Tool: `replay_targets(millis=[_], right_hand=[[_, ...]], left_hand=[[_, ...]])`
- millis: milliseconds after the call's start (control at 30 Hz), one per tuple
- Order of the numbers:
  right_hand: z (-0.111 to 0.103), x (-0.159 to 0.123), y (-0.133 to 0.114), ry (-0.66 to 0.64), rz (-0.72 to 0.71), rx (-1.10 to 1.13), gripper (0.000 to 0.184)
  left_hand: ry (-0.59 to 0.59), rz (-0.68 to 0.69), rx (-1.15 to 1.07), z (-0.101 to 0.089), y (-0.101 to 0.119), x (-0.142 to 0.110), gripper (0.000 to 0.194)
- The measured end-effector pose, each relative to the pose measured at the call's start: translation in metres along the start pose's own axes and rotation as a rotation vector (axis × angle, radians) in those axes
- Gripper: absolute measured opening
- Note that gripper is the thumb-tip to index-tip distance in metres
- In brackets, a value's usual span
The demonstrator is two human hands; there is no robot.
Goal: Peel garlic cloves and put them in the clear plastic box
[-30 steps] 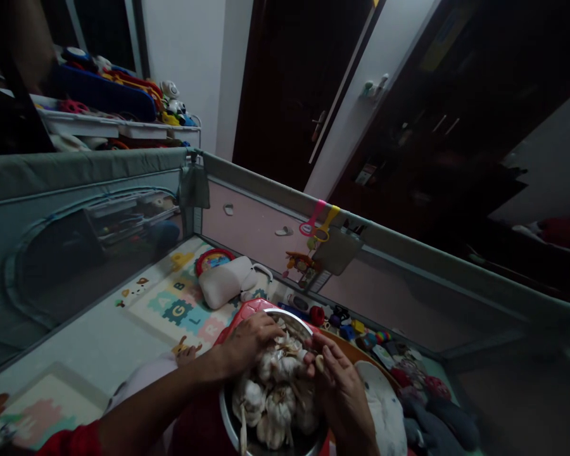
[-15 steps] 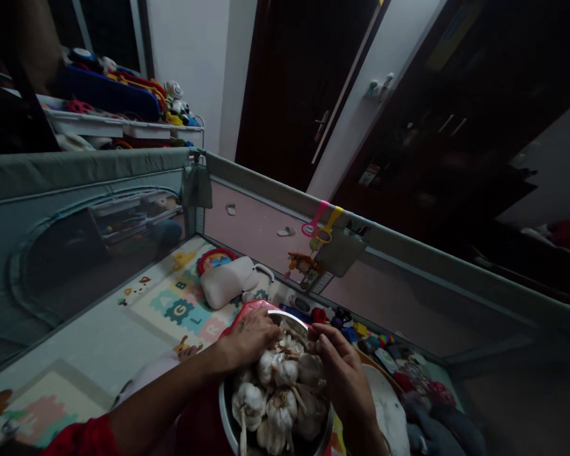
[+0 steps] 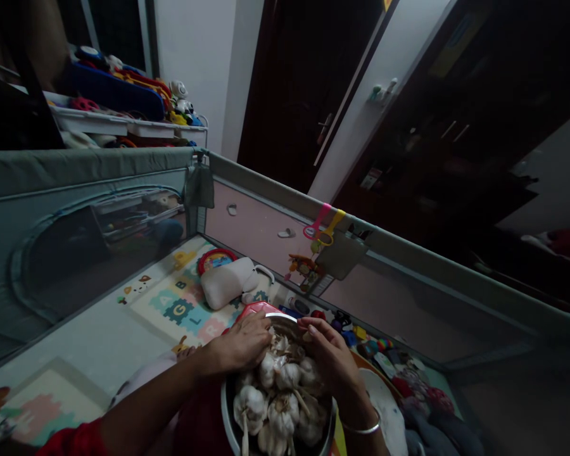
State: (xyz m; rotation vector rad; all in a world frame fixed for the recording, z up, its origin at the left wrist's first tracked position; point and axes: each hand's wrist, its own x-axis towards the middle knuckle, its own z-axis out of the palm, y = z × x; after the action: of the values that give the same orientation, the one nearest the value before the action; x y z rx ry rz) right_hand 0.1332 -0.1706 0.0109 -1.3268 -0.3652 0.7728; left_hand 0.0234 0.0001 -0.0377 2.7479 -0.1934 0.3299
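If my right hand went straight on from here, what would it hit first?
Your right hand would probably meet the bowl's far rim first, though its height above it is unclear.

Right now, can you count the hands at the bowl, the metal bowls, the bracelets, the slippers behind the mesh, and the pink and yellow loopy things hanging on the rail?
Hands: 2, left hand and right hand
Metal bowl: 1
Bracelet: 1
Slippers: 2
Pink loop: 1
Yellow loop: 1
Total: 8
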Motion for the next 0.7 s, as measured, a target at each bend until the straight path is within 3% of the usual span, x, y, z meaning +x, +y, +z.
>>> replay_targets(millis=[267,467,600,700], right_hand=[[-0.002,-0.01,-0.002,0.044,-0.051,-0.063,0.027],[-0.008,-0.046,-0.005,0.121,-0.372,-0.771,0.019],[-0.011,-0.065,0.007,0.09,-0.518,-1.114,0.012],[-0.015,-0.071,0.019,0.04,-0.603,-1.333,0.005]], left_hand=[[-0.027,-0.027,0.055,-0.013,0.007,0.006,0.019],[0.042,0.05,-0.096,-0.016,0.007,0.007,0.023],[0.04,0.058,-0.15,-0.015,0.01,0.007,0.023],[0.023,0.139,-0.241,-0.015,0.015,0.008,0.02]])
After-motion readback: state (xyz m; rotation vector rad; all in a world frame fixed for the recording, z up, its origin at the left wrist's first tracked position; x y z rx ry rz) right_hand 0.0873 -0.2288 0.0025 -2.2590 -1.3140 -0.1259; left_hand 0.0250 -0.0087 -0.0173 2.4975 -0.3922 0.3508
